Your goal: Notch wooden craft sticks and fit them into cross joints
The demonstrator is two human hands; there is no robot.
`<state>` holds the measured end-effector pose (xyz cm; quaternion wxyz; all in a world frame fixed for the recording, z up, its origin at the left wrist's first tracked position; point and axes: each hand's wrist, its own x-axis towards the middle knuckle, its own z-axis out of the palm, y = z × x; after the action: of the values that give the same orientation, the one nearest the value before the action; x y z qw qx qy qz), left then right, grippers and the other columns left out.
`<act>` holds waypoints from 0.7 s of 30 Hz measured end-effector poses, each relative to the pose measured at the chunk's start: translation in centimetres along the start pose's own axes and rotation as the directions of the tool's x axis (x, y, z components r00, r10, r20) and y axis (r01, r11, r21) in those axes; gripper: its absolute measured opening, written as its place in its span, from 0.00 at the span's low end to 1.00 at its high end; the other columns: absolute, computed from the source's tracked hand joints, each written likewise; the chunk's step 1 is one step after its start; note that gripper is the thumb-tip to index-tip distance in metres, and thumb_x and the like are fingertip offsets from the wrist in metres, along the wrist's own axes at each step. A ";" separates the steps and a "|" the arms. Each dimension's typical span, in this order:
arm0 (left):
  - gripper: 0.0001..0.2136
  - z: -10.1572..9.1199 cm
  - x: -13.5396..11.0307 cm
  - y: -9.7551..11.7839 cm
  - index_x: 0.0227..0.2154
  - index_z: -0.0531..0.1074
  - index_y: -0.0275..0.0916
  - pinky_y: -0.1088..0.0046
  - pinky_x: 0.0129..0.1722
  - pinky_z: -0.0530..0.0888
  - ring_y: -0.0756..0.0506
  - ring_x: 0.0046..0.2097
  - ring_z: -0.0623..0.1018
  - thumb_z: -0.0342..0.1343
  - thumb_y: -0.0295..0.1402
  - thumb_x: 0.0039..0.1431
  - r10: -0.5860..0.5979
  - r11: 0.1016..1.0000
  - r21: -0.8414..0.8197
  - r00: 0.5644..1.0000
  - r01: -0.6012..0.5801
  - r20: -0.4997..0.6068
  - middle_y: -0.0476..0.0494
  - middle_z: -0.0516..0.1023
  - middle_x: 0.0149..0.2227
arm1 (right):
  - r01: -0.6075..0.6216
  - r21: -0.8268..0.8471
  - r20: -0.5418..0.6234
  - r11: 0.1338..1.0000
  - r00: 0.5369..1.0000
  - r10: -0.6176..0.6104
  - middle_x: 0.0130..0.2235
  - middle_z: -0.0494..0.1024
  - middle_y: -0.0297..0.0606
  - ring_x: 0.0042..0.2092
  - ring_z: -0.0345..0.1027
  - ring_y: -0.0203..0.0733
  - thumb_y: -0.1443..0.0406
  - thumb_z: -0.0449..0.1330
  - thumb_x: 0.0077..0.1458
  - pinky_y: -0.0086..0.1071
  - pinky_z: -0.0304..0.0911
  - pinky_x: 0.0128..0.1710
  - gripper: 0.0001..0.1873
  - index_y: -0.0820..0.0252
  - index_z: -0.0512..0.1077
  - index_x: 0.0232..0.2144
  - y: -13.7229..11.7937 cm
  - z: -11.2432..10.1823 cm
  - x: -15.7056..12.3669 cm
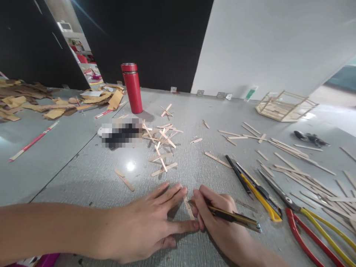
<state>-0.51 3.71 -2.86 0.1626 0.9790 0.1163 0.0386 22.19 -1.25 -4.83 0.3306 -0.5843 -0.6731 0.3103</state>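
Note:
A short wooden craft stick lies flat on the grey table. My left hand spreads over the table beside it, fingers stretched out, with fingertips resting at the stick's far and near ends. Closed round a slim black-and-gold craft knife, my right hand brings its tip down to the stick's right edge. A notched stick lies beyond my left hand. Farther off, several crossed sticks form a loose pile.
To the right are a black pen-like tool, a yellow cutter, red-and-yellow handled snips and scattered sticks. A red flask, cardboard scraps and a small wooden frame stand or lie farther back.

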 end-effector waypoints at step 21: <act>0.24 -0.8 0.0 0.3 0.70 0.60 0.44 0.49 0.70 0.59 0.29 0.74 0.50 0.47 0.32 0.74 0.016 0.998 0.057 0.999 -0.019 0.042 0.21 0.47 0.74 | -0.098 -0.043 0.189 0.994 0.976 0.104 0.23 0.68 0.30 0.24 0.60 0.36 0.52 0.46 0.73 0.32 0.59 0.28 0.24 0.54 0.61 0.25 -0.3 -1.6 0.9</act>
<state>-0.51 3.69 -2.03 0.1363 0.9849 0.1055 0.0166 23.19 -0.32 -3.53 0.2383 -0.5906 -0.6763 0.3702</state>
